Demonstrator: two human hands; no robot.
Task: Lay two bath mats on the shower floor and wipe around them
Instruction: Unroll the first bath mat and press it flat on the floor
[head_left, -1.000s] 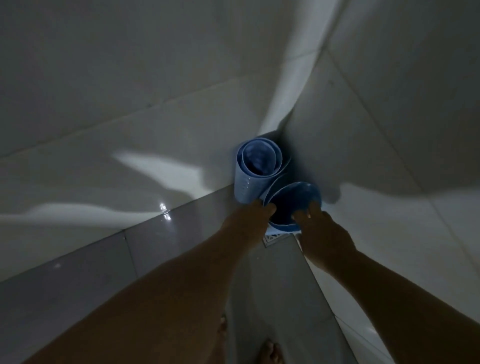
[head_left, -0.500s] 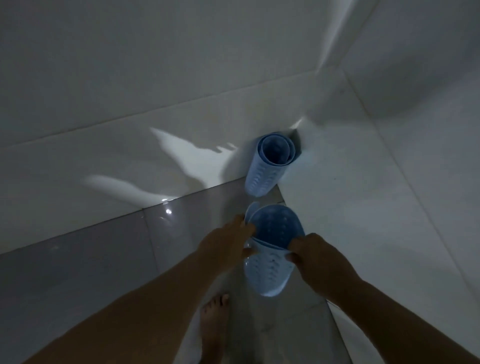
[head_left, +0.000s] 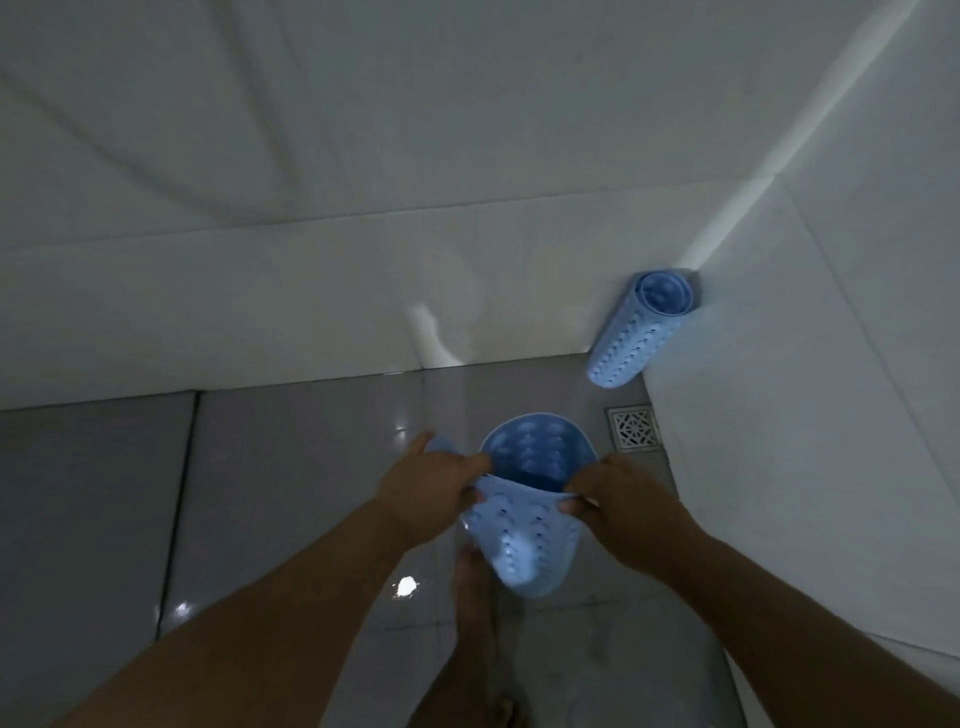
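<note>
Grey glossy shower floor (head_left: 291, 499) meets white tiled walls (head_left: 467, 156) at a corner, upper right; dim light, a few bright glints on the tiles. Second rolled blue bath mat (head_left: 636, 332) stands tilted in that corner, leaning on the wall, lower end on the floor. First rolled blue bath mat (head_left: 524, 514), perforated, is held above the floor near frame centre, open end facing up and away. Left hand (head_left: 431, 483) is closed on the loose outer edge at the roll's left; right hand (head_left: 618, 493) pinches the rim at the right, thumb over the edge. Square floor drain (head_left: 635, 427) lies just beside the held roll, toward the corner; a bare foot (head_left: 470, 587) is under it. Judgement: step in hand is unrolling. Best to lower the roll to the floor, pin the free edge flat, roll outward away from the feet, keep the drain uncovered, then press down so the suckers seat. Brands, labels, writing: none legible.
</note>
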